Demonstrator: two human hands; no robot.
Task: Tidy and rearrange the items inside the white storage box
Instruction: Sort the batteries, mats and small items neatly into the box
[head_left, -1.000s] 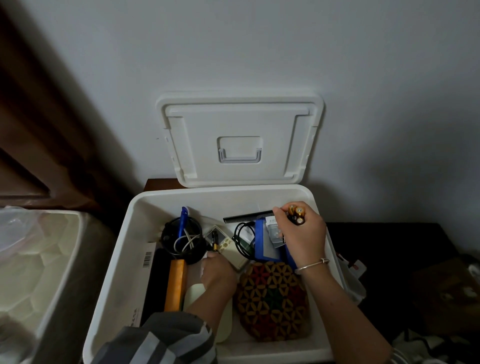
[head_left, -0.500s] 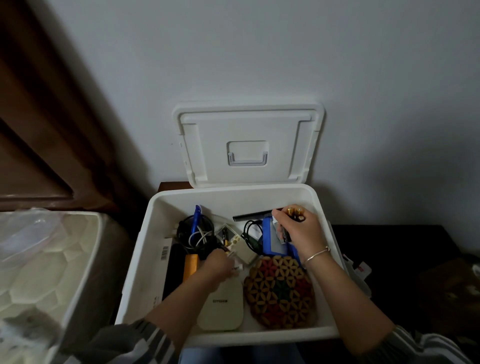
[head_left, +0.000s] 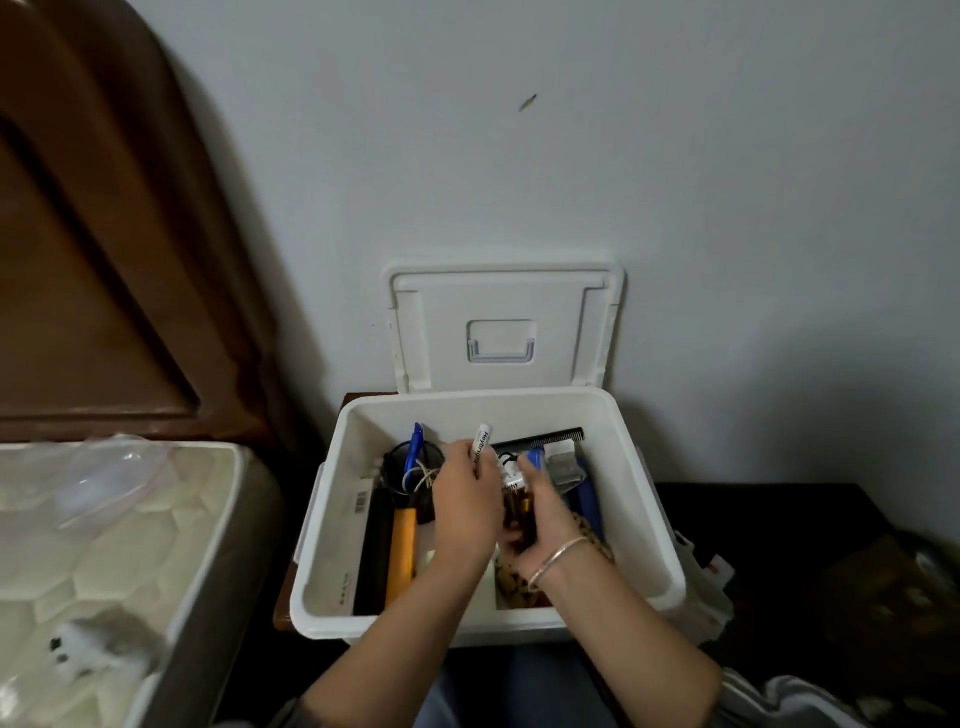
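1. The white plastic storage box sits open on a dark bench against the wall, and its white lid stands upright behind it.
2. Both hands are inside the box.
3. The left hand grips a white printed tube, which points up and away.
4. The right hand, with a silver bangle on its wrist, curls round small brown-gold cylinders.
5. A black plastic comb lies along the far wall.
6. An orange-handled tool lies on the left.
7. A patterned round mat lies under the right wrist.

patterned mat mostly hidden under right hand, batteries in its grip half covered, white tube lower end inside left hand
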